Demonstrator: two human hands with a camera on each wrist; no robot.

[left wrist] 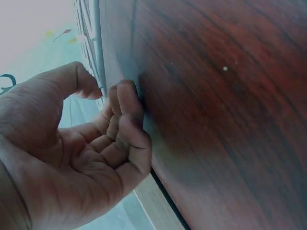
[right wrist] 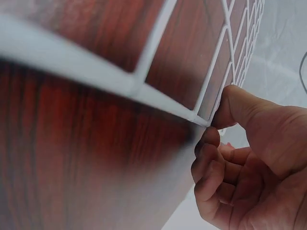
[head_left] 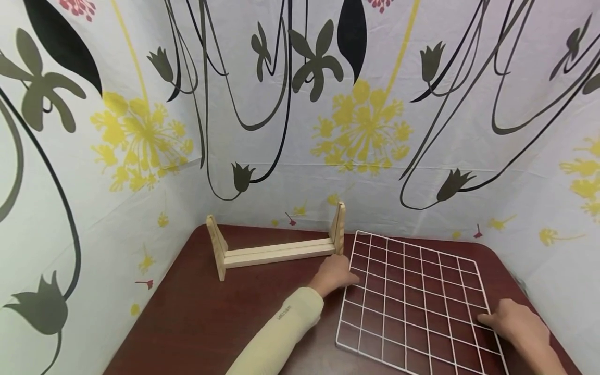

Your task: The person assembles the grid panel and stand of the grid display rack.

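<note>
A white wire grid panel (head_left: pixel 412 302) lies over the right part of the dark red table, in the head view. My left hand (head_left: pixel 334 274) is at its left edge, where thumb and curled fingers (left wrist: pixel 129 103) meet around the outer wire in the left wrist view. On the opposite edge, my right hand (head_left: pixel 517 323) pinches the border wire between thumb and forefinger; the right wrist view shows this grip on the grid (right wrist: pixel 156 98) close up. Just beyond the left hand stands a light wooden frame (head_left: pixel 281 252), two upright end pieces joined by a crossbar.
The table (head_left: pixel 225 317) has a dark red wood-grain top with rounded back corners. A white cloth (head_left: pixel 281 130) printed with flowers and leaves hangs behind it and along both sides. The frame's right end piece (head_left: pixel 338 229) is close to the grid's far left corner.
</note>
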